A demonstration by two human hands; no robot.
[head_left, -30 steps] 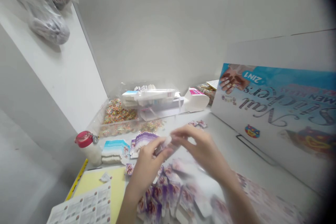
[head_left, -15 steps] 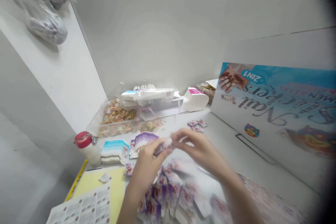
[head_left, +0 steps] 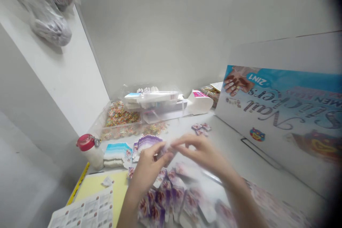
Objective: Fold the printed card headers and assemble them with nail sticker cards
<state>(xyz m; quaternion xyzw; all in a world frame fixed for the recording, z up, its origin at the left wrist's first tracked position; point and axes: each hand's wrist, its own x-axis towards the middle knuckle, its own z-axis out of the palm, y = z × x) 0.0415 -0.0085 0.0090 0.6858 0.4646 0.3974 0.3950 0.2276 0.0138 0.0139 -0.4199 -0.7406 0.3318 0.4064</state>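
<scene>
Broadly, a large printed carton (head_left: 264,114) stands on the right of the white table (head_left: 227,139), with a clear tray (head_left: 125,126) of multicoloured bits at the far left. Nearer, a loose heap of purple-printed packets (head_left: 161,199) spreads below the hands, and beyond it sit a blue-and-white stack (head_left: 116,152) and a fanned purple stack (head_left: 149,142).

Over the far edge of the heap, both hands meet. The left hand (head_left: 151,164) pinches a small pale piece (head_left: 166,147) between thumb and forefinger; the right hand (head_left: 204,151) brings its thumb and forefinger together at the right end of that piece, but blur hides whether they grip it or only touch it. The step in hand looks like close fingertip work on this one piece. As I judge it, the next move calls for a steady left pinch and a light, exact touch from the right.

The piece lies at the left hand's fingertips, held above the table, just right of the fanned stack in view; its shape and print are too blurred to tell.
</scene>
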